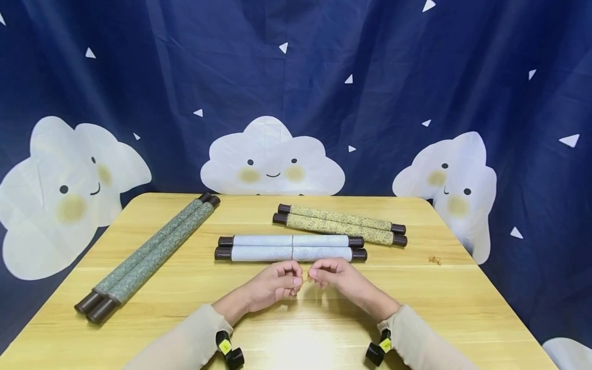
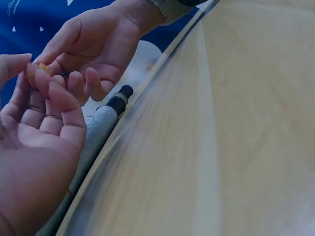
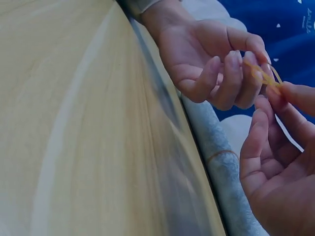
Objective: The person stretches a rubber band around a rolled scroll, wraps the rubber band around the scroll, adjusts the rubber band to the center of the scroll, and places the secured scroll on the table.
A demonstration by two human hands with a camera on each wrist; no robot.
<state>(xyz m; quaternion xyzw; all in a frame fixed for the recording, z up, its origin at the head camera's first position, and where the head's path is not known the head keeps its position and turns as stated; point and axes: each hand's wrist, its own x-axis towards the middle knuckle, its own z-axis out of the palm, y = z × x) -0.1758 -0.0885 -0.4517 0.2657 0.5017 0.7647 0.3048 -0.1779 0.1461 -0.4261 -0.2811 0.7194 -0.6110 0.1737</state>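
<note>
Thin yellow-orange rubber bands, tangled together, are stretched between the fingertips of both hands. My left hand pinches one side of them with thumb and fingers. From the other side my right hand pinches them too, its fingertips very near the left ones. Just beyond the hands lie two light blue scrolls with dark brown end knobs, side by side. A thin band runs round their middle. In the left wrist view, only a bit of orange band shows between the fingers.
Two green patterned scrolls lie slanted along the table's left side. Two yellow patterned scrolls lie behind the blue ones, to the right. A small heap of rubber bands is on the wooden table near its right edge.
</note>
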